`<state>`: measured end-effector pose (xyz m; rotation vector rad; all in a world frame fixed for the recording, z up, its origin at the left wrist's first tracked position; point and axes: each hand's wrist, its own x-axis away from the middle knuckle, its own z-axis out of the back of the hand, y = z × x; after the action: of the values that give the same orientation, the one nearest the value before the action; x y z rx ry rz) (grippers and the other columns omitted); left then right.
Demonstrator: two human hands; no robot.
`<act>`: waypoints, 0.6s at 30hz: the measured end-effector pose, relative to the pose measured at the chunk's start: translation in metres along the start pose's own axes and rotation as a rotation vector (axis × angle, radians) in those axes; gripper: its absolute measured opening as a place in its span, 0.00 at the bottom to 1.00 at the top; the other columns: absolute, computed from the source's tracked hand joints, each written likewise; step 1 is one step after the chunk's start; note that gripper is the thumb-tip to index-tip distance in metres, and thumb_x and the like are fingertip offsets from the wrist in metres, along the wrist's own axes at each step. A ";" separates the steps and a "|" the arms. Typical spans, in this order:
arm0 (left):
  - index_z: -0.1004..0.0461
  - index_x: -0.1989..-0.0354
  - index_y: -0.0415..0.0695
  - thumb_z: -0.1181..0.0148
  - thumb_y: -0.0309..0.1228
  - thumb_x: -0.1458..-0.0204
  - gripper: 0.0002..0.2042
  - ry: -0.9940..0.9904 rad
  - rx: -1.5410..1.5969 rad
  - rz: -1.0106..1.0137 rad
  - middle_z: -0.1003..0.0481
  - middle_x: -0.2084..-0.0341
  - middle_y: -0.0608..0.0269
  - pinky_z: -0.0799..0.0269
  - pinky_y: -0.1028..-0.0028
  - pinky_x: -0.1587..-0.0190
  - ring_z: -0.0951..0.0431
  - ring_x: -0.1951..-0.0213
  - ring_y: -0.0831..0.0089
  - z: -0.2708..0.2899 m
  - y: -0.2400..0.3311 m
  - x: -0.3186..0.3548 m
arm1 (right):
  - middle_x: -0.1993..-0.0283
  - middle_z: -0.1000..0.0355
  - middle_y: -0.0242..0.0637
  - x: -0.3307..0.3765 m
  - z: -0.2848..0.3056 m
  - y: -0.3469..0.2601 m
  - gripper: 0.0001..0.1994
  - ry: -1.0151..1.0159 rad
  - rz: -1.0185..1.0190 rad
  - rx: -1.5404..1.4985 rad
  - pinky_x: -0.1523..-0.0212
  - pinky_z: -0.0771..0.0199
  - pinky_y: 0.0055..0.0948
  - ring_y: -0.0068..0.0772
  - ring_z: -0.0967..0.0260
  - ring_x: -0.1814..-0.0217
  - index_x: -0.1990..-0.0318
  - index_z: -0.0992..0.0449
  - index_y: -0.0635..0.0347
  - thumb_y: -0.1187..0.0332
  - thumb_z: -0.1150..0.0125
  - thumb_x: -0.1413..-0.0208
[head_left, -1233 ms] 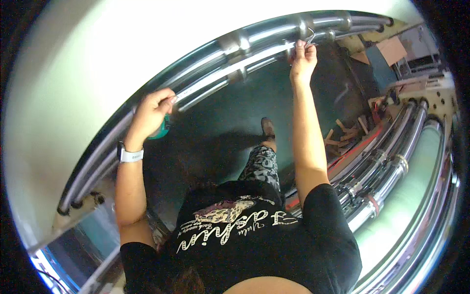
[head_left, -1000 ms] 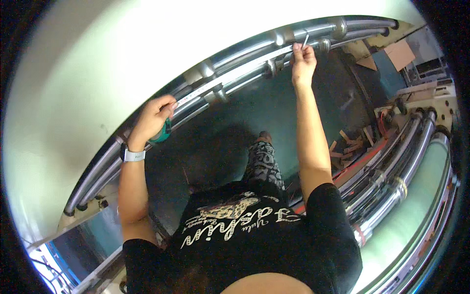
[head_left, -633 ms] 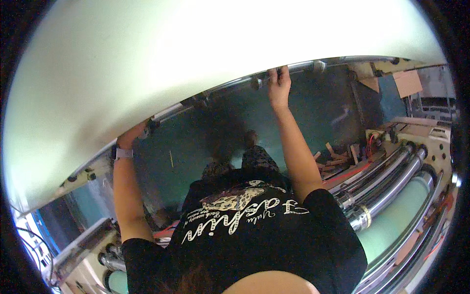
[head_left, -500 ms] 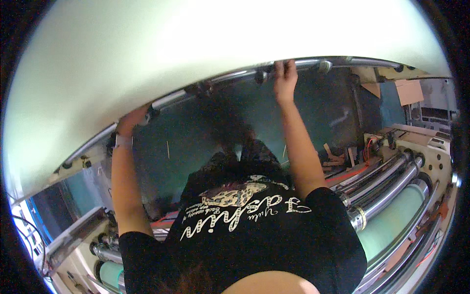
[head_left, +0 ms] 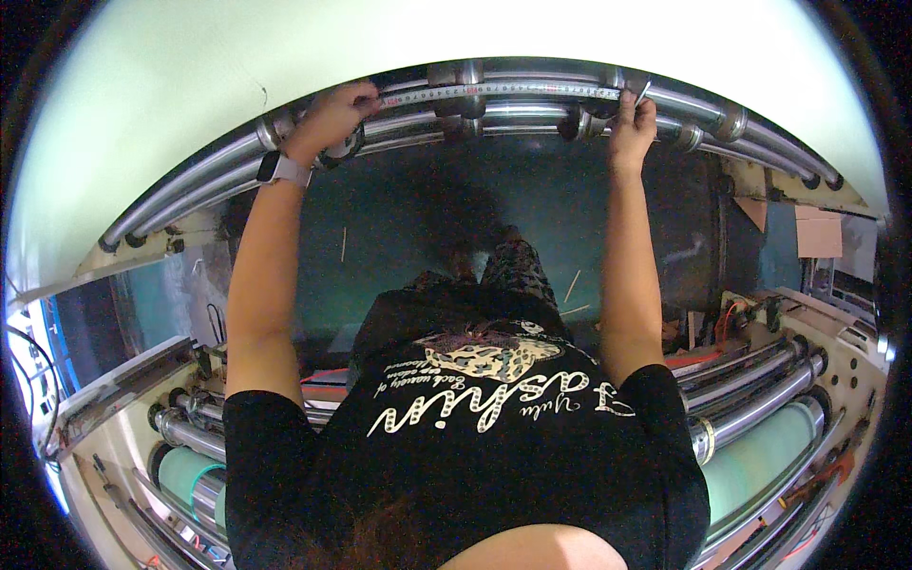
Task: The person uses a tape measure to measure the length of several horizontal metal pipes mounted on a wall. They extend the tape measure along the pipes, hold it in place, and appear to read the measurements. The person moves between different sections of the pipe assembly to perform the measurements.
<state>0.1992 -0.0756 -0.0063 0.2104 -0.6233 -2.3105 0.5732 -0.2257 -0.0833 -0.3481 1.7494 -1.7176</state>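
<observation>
A white tape measure (head_left: 513, 90) is pulled out in a slight curve along the metal rollers, from one hand to the other. At its left end, my left hand (head_left: 332, 122) is closed on the tape, with a round dark and pale part, perhaps its case, below the palm. My right hand (head_left: 633, 138) pinches the other end between thumb and fingers, where a small shiny tip sticks out. Both hands are close against the shiny rollers (head_left: 541, 114), which carry several collars. A light-strapped watch (head_left: 282, 169) is on my left wrist.
A large pale sheet or cover (head_left: 456, 28) curves above the rollers. More machine rollers (head_left: 760, 399), some with green sleeves, stand at lower right and lower left. Thin sticks (head_left: 572, 285) lie on the dark green floor (head_left: 399, 199). Cardboard (head_left: 819, 233) is at far right.
Both hands have come out from the pale sheet's edge. The stretched tape, hidden before, now shows between them. More of the rollers is visible as the view has shifted.
</observation>
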 end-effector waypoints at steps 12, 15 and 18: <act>0.32 0.68 0.40 0.50 0.32 0.53 0.09 -0.047 0.150 0.152 0.31 0.75 0.63 0.38 0.77 0.63 0.34 0.69 0.76 0.004 0.021 0.007 | 0.73 0.38 0.44 0.002 0.006 -0.024 0.11 0.018 0.005 0.261 0.67 0.38 0.31 0.35 0.42 0.73 0.69 0.36 0.64 0.64 0.51 0.48; 0.32 0.69 0.39 0.49 0.31 0.52 0.08 -0.053 0.188 0.130 0.33 0.76 0.67 0.39 0.80 0.64 0.35 0.70 0.79 0.008 0.057 0.007 | 0.75 0.39 0.46 -0.013 0.024 -0.008 0.08 0.040 -0.017 0.249 0.68 0.40 0.31 0.37 0.44 0.74 0.71 0.38 0.67 0.69 0.51 0.50; 0.32 0.69 0.39 0.49 0.30 0.53 0.07 -0.123 0.265 0.101 0.32 0.76 0.65 0.39 0.78 0.65 0.34 0.70 0.77 -0.005 0.114 -0.026 | 0.75 0.36 0.45 -0.041 0.072 0.006 0.06 0.214 0.120 0.202 0.67 0.38 0.29 0.33 0.42 0.73 0.70 0.37 0.67 0.72 0.52 0.50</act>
<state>0.2888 -0.1308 0.0448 0.1564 -0.9814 -2.1515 0.6498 -0.2572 -0.0728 0.0304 1.6851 -1.8790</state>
